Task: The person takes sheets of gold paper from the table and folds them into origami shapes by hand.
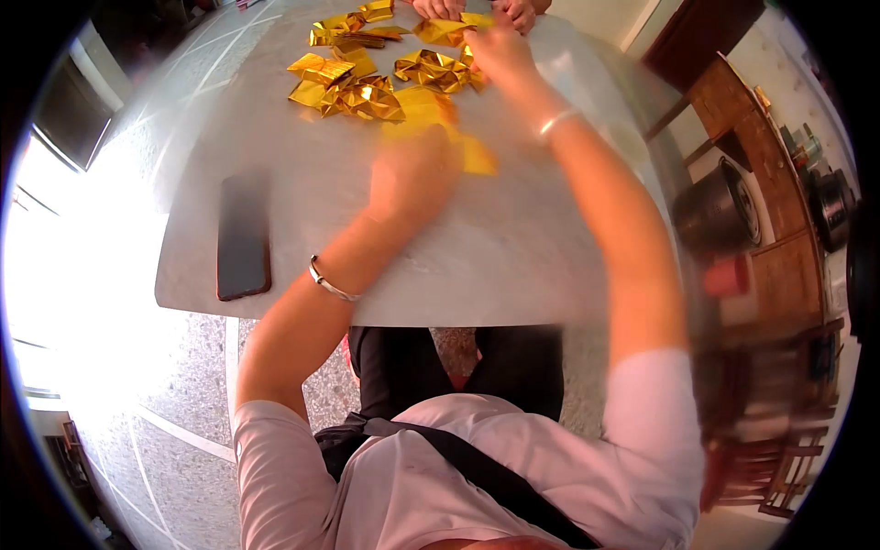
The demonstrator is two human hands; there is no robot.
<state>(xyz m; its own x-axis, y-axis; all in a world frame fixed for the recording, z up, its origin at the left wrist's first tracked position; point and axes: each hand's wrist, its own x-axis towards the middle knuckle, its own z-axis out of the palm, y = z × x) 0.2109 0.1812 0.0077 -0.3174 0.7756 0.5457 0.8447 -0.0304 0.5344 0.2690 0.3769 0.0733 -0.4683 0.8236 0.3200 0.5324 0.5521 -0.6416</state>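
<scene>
My left hand (417, 179) is blurred over the middle of the table, its fingers curled at a yellow-gold foil paper sheet (477, 154) that sticks out past it. The sheet is smeared as well. My right hand (502, 60) reaches to the far side, beside folded gold foil paper (446, 33); motion blur hides how its fingers are set. Between the two hands lies a crumpled gold foil piece (431, 71). More folded gold foil pieces (353, 92) are heaped to the left of it.
Another person's hands (440, 7) are at the table's far edge, close to my right hand. A dark phone (244, 240) lies on the grey table (513, 266) at the left. A large dark pot (715, 211) and wooden furniture (779, 165) stand off to the right.
</scene>
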